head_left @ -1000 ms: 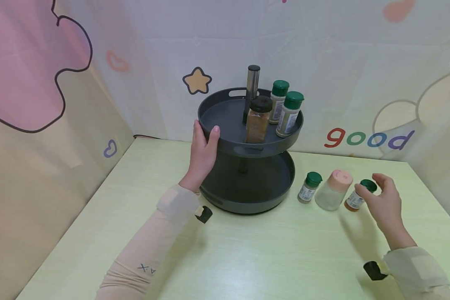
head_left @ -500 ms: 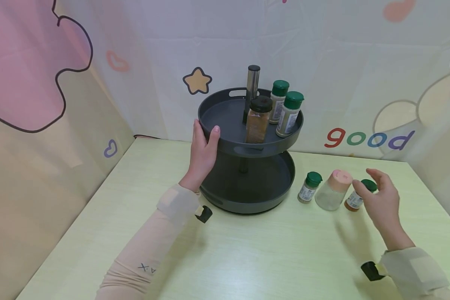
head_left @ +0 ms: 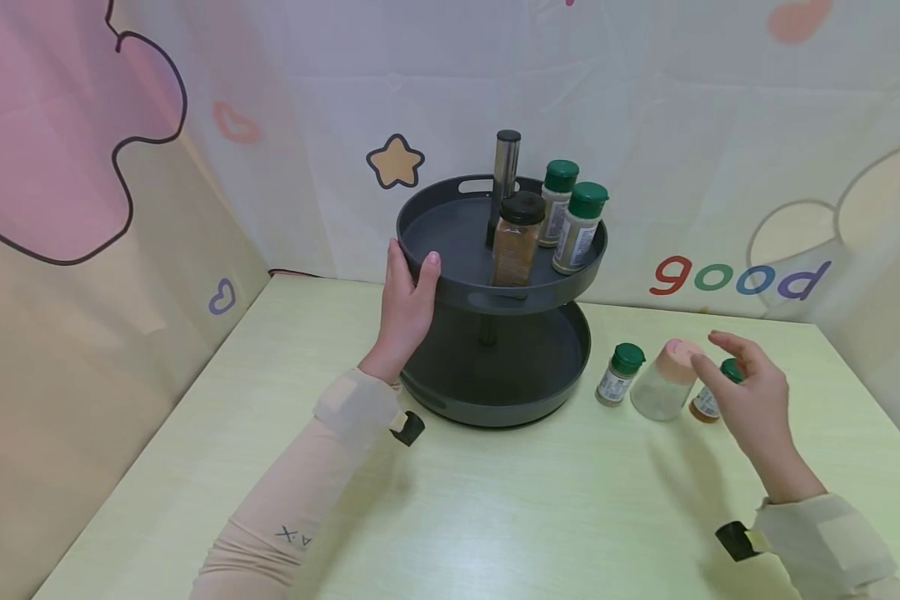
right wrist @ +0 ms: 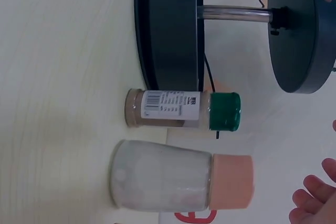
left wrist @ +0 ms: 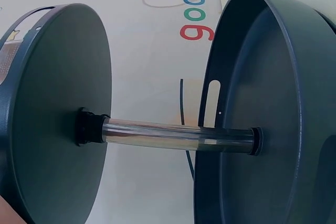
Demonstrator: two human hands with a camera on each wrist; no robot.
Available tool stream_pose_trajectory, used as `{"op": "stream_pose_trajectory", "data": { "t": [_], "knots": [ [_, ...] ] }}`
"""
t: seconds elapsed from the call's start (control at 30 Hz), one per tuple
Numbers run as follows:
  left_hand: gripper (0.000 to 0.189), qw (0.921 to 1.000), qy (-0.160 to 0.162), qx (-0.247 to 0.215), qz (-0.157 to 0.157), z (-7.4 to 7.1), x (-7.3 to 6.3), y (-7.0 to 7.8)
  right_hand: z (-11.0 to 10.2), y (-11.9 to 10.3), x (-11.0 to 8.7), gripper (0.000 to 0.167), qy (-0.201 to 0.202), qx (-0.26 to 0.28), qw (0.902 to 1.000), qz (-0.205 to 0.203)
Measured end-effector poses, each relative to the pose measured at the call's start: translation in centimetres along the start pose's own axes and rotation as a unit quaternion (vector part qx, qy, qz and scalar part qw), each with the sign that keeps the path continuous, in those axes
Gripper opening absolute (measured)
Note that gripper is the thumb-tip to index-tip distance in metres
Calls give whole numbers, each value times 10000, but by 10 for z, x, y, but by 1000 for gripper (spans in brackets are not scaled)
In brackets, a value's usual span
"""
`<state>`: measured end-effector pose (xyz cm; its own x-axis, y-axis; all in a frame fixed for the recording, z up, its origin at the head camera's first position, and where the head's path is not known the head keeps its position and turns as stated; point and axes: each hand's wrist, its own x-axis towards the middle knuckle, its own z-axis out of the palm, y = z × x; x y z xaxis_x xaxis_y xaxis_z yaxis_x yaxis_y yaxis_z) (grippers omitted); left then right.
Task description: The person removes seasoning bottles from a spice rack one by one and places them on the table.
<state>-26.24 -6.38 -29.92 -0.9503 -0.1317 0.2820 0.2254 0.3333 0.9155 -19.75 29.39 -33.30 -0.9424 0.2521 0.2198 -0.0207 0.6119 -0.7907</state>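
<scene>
Near the centre of the frame the left hand (head_left: 407, 312) rests against the left rim of the upper tray (head_left: 450, 225), fingers and thumb spread fairly wide and straight along its outer wall. The tray looks stiff and smooth; its raised rim seems the sound place to steady it. Just right of the post (head_left: 506, 162) stands a black-lidded jar (head_left: 515, 250) with orange-brown contents, then a rear green-capped bottle (head_left: 557, 208) and a front green-capped bottle (head_left: 574, 242), both labelled, with pale contents. Below them lies the lower tray (head_left: 495, 379).

Right of centre, on the tabletop (head_left: 540, 508), a small green-capped bottle (head_left: 617, 385) holds brownish powder behind its label. Beside it stands the pink-capped jar (head_left: 658, 393), upright and clear-walled; what it contains is hard to tell. It is probably light and rigid, perhaps glass and so breakable, slippery on its flaring sides; the narrower cap or the upper body looks the better hold. Next comes a bottle with a reddish-brown base (head_left: 705, 404), partly hidden by the right hand (head_left: 753, 404), which hovers, thumb and forefinger well apart, holding nothing
</scene>
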Motion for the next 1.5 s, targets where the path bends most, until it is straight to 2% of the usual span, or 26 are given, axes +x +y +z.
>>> {"op": "stream_pose_trajectory", "data": {
  "t": [0.3, 0.57, 0.77, 1.13, 1.5],
  "knots": [
    [77, 10000, 17, -20, 10, 0, -1, 1, 3, -12, -6, 49, -125, 43, 9991, -412],
    [77, 10000, -10, 17, -9, -1, -1, 2, 4, -25, -13, 47, -546, 418, 9971, -323],
    [77, 10000, -12, 23, -7, -1, -1, 1, 5, -29, -16, 46, -648, 379, 9964, -405],
    [77, 10000, -24, -26, 48, -1, -2, 1, 7, -40, -20, 44, -499, 400, 9931, -983],
    [76, 9999, -1, -47, 139, -1, -2, 1, 9, -49, -21, 42, -506, 457, 9899, -1245]
  ]
}}
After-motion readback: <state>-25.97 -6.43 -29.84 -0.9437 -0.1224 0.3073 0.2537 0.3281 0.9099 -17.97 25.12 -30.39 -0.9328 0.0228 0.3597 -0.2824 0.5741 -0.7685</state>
